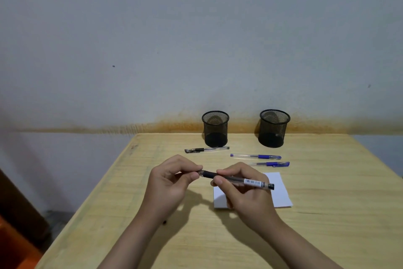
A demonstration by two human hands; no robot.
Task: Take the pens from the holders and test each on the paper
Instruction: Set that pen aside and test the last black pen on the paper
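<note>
both hands are raised over the near middle of the wooden table (327, 225), sharing one black-grip pen (237, 179) that lies almost level between them, tilted slightly down to the right. the right hand (244, 194) has its thumb and curled fingers wrapped round the clear barrel just right of the dark grip, and the labelled end with a barcode sticks out past the knuckles to the right. the left hand (172, 179) pinches the pen's left end between thumb and forefinger, with the other fingers curled in; whether that end carries a cap cannot be told. beneath and just right of the right hand lies the white paper (277, 192), flat on the table and partly hidden by the hand. farther back lie three more pens: a black pen (207, 149) on the left, just in front of the left mesh holder (215, 129), and on the right a blue pen (256, 156) with a second blue pen (272, 164) just nearer than it, both roughly parallel to the table's far edge. the right mesh holder (274, 128) stands upright near the far edge, well apart from the left one, both by the pale wall (196, 39).
</note>
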